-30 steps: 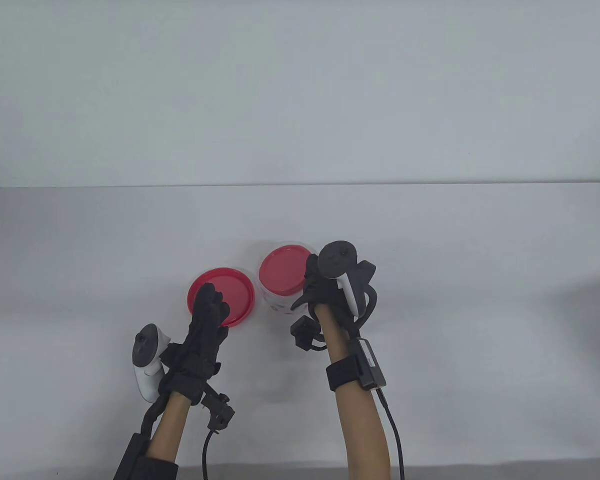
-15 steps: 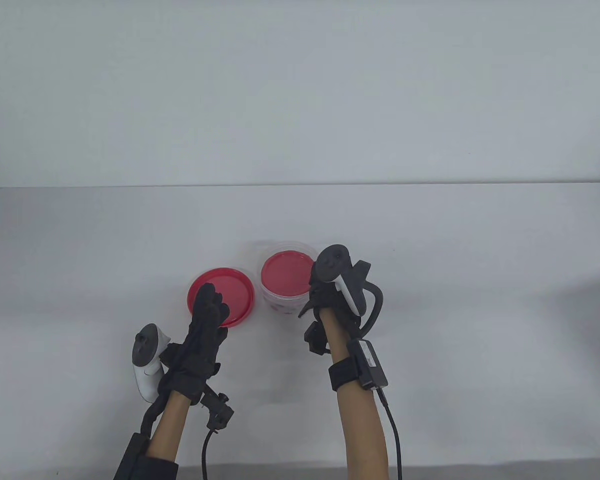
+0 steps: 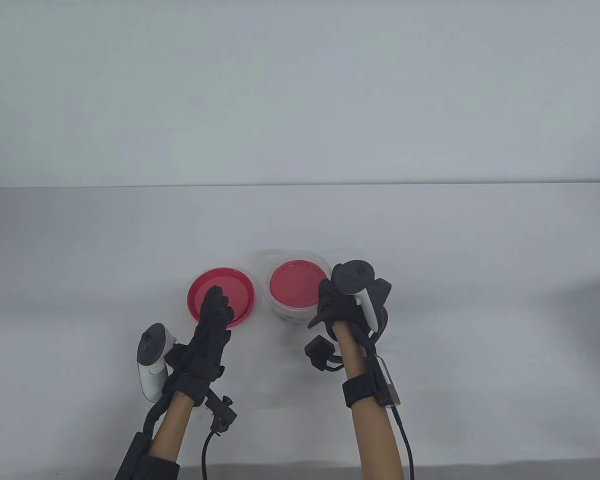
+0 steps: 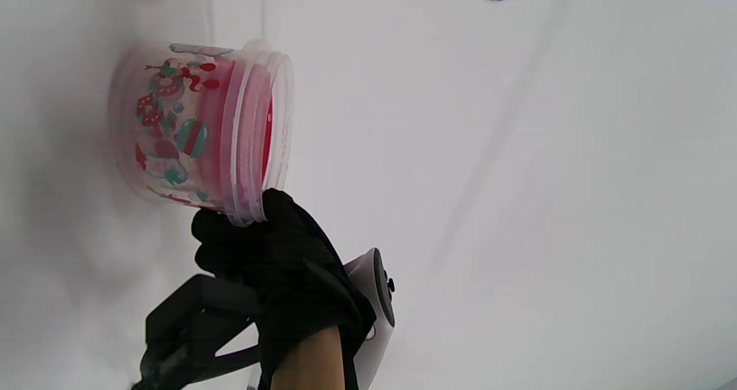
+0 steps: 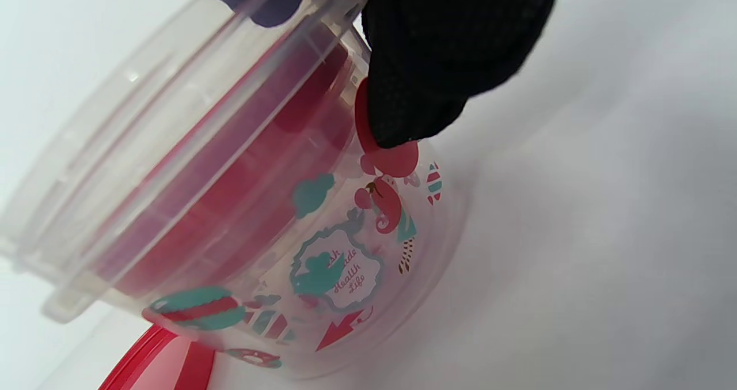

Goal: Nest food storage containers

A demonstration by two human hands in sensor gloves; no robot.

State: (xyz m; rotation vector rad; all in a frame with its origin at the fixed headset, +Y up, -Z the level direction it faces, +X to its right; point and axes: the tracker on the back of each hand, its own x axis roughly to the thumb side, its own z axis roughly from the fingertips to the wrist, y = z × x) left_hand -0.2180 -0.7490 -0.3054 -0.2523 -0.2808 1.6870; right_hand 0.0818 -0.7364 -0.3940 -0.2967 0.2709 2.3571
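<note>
Right hand [image 3: 341, 305] with fingers [image 5: 437, 61] gripping the clear container [image 3: 296, 295] at its rim, mid-table [image 3: 480, 250], left hand [image 3: 207, 332] flat, fingers spread on the red lid [image 3: 222, 295] just beside

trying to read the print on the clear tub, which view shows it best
The right wrist view: the tub fills it, pictures and some lettering legible. The left wrist view shows the tub smaller, sideways, pictures only. The table view shows mostly its rim and red inside.
</note>
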